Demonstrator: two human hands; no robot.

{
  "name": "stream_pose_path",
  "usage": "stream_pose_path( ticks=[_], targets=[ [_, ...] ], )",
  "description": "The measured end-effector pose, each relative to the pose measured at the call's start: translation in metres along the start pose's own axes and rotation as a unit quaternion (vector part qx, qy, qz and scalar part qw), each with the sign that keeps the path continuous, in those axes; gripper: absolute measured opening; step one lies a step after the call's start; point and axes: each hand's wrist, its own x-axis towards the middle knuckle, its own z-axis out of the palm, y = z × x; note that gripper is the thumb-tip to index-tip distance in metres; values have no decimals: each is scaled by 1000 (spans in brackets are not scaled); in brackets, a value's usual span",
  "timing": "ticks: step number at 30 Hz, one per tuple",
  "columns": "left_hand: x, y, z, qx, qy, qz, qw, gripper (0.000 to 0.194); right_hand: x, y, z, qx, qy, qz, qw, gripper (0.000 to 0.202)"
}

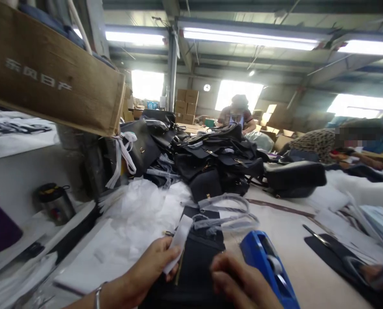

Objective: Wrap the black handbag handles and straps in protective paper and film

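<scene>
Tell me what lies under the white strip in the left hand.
Under the white strip, pinched by the left hand, lies a black bag with a gold edge trim. The right hand covers its lower part, so the rest is hidden.

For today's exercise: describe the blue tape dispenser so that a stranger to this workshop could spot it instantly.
Start at the big heap of black leather handbags in the middle of the pale worktable. Come down to the near edge, where the right hand rests on a flat black bag. Just right of that hand lies the blue plastic tape dispenser, the only bright blue thing there.
</scene>
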Motion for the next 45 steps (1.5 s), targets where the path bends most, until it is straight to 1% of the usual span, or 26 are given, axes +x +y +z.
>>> stream_pose_path(
  ticks=[1,3,5,7,12,15,16,18,20,21,23,26,27,29,32,34,36,38,39,41,43,45],
  targets=[
    [-1,0,0,2,-11,14,1000,30,18,-12,10,9,-22,-29,999,16],
    [-1,0,-2,3,-22,30,999,31,47,-25,27,35,-44,-61,997,9],
    [-1,1,-3,-2,-24,32,999,31,65,-27,38,49,-43,-68,996,11],
    [0,1,-5,-17,-27,24,999,28,73,-23,43,36,-38,-69,996,12],
    [1,-2,-9,-50,-30,8,998,21,79,-17,49,3,-15,-65,998,15],
    [1,-4,-11,-68,-26,0,997,20,81,-19,52,-28,-4,-39,999,11],
    [0,-5,-11,-73,-28,-3,997,19,82,-19,52,-32,-1,-24,999,13],
    [1,-5,-12,-77,-32,-4,996,17,84,-20,51,-22,6,2,1000,26],
    [1,-6,-12,-71,-40,1,997,15,86,-19,49,3,10,13,1000,34],
    [2,-6,-12,-62,-45,5,997,16,87,-19,48,17,7,12,1000,33],
    [3,-6,-10,-45,-41,9,998,25,88,-16,47,42,1,9,999,30],
    [4,-5,-7,-47,10,0,999,41,87,-12,51,62,13,8,998,27],
    [3,-5,-6,-64,22,-4,998,43,87,-11,53,61,25,7,998,27],
    [4,-4,-7,-128,15,-20,991,43,86,-9,56,40,54,1,998,28],
    [8,-6,-15,-253,-40,-73,964,36,91,-7,56,-39,83,-31,995,31],
    [12,-9,-22,-314,-79,-98,941,34,98,-5,54,-115,86,-75,987,31],
    [15,-12,-29,-358,-116,-99,921,33,107,-3,51,-194,82,-132,969,31],
    [18,-15,-35,-383,-144,-101,907,30,117,-1,49,-283,79,-193,936,32],
    [18,-16,-37,-387,-154,-104,903,28,122,0,48,-332,77,-228,912,33],
    [19,-16,-42,-383,-161,-114,903,23,131,1,45,-423,62,-301,852,32],
    [18,-13,-44,-360,-154,-121,912,21,135,-1,40,-485,34,-367,793,28],
    [16,-8,-46,-316,-144,-138,928,24,134,-6,29,-530,0,-406,745,20]
  ],
)
